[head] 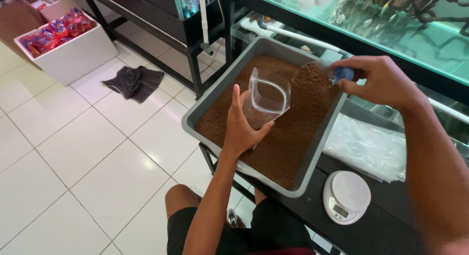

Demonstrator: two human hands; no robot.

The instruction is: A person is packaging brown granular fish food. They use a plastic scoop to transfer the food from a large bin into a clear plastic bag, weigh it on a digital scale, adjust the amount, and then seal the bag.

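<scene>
Grey tray (312, 159) of brown granules on black counter (381, 230), white tiled floor (63, 162) lower left.
Left hand (242, 128) grips open clear pouch (266, 98); right hand (378, 81) grips filled scoop (317, 74).

The clear plastic bag (266, 101) stands upright over the grey tray (312, 162), its mouth spread wide open; it looks empty, and its lower part is covered by the left hand (242, 128) that holds it. The small clear scoop (315, 75) with a blue handle is heaped with brown granules and tilts just beside the bag's rim, held in the right hand (383, 81). The brown granules (288, 137) fill the tray in a flat, even layer.
</scene>
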